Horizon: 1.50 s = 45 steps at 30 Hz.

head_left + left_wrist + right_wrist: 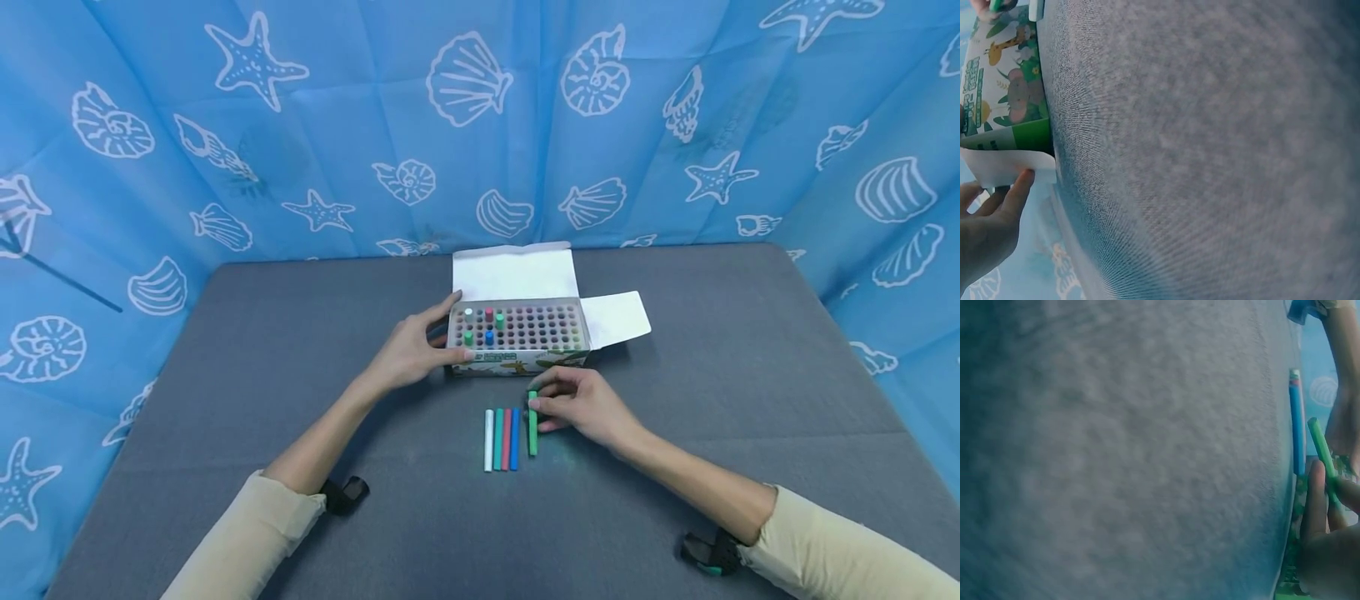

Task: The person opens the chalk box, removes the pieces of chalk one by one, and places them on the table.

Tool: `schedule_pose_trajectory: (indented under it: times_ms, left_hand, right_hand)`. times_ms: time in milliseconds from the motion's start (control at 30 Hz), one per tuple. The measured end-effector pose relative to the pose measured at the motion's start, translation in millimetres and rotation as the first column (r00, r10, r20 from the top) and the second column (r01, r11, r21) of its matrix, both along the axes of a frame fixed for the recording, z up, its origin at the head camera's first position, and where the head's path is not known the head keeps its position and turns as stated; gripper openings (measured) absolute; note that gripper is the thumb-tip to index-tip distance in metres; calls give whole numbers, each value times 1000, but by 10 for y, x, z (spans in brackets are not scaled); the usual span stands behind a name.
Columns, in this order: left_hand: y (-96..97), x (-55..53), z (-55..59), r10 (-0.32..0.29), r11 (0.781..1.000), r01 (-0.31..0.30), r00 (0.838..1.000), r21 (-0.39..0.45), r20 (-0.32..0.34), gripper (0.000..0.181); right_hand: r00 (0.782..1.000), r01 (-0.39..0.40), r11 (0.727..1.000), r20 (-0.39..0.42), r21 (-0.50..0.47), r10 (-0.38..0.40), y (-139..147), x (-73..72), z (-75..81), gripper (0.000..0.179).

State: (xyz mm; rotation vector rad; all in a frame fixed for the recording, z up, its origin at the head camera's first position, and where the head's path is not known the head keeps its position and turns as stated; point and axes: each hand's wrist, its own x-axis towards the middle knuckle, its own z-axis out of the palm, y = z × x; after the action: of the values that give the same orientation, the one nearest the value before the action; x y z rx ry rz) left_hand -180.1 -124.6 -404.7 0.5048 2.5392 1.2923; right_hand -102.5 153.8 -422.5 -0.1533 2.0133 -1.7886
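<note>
An open printed chalk box (517, 362) stands mid-table, with a perforated holder (555, 327) inside. Several chalk sticks stand in its left holes, among them a white one (468, 314) and a blue one (489, 337). My left hand (408, 350) grips the box's left end, thumb at the front and a finger at the back corner; a white flap (1007, 165) is under its fingers in the left wrist view. My right hand (581, 402) pinches a green chalk stick (532, 433) near its upper end, in front of the box.
Left of the green stick, a white chalk (489, 442), a teal chalk (498, 442), a red chalk (506, 442) and a blue chalk (514, 442) lie side by side. The lid (513, 275) and right flap (617, 318) stand open. A blue shell-print curtain (337, 125) hangs behind the grey table (750, 375).
</note>
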Motion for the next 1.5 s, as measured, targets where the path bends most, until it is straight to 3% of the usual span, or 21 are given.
schedule_pose_trajectory:
  times_ms: [500, 1033, 1300, 1500]
  left_hand:
    - [8, -3, -7, 1, 1000, -1, 1000, 16, 7, 92]
    - [1, -11, -5, -3, 999, 3, 1000, 32, 20, 92]
    - [6, -12, 5, -2, 999, 1, 1000, 35, 28, 92]
    - [11, -6, 8, -1, 1000, 0, 1000, 29, 24, 92]
  right_hand:
    - [999, 8, 995, 43, 99, -12, -52, 9, -73, 22]
    - [999, 35, 979, -18, 198, -32, -16, -1, -31, 18]
    - [997, -42, 984, -62, 175, 54, 22, -35, -9, 16]
    - [967, -160, 976, -174, 147, 184, 27, -92, 72, 19]
